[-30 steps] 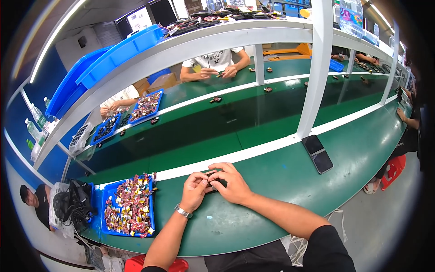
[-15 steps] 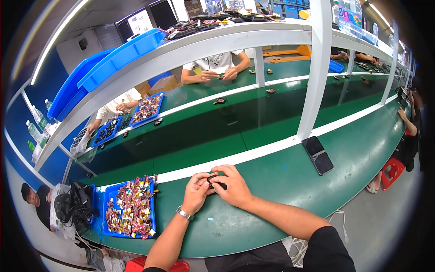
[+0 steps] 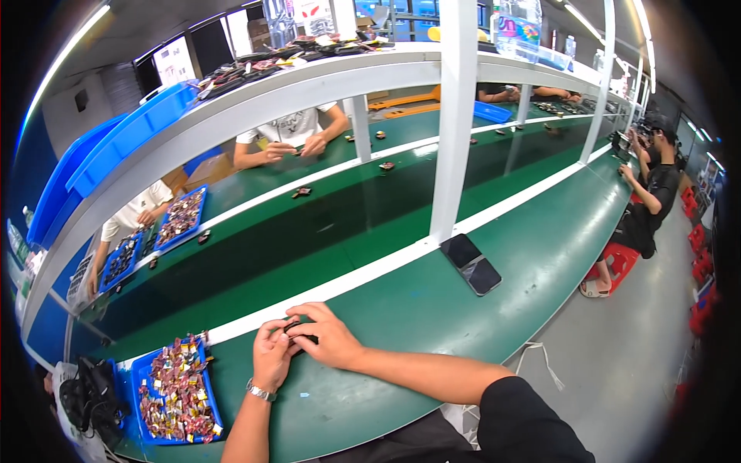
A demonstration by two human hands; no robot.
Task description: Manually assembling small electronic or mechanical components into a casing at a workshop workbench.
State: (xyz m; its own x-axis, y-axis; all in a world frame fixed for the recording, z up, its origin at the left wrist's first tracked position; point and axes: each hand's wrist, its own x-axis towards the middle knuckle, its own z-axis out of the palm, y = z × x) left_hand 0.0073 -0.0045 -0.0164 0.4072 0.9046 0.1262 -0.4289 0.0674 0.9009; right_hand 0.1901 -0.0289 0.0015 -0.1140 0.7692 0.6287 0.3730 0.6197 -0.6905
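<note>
While both hands meet over the green worktop (image 3: 370, 401), the work in hand looks like fine fingertip handling of one small dark piece (image 3: 311, 339), held up between them and partly hidden by the fingers. The left hand (image 3: 272, 356) is nearly closed, thumb and fingers curled in a pinch on the piece from its 8 o'clock side; the right hand (image 3: 330, 341) arches over from 4 o'clock, fingers bent and drawn in, with thumb and fingertips on the same piece. Whether something is being joined, pressed or turned, I cannot tell at this size. Taking the hands as the centre of the dial, a blue tray (image 3: 140, 378) heaped with small reddish and yellow parts (image 3: 179, 390) lies near at 8 o'clock, a white rail (image 3: 370, 272) runs past at 12, and a dark folded device (image 3: 471, 264) rests well apart at 2. As I judge it, the next move calls for the left pinch to steady the piece while the right fingertips make small, controlled adjustments, since a loose grip could let so slight a thing slip.
</note>
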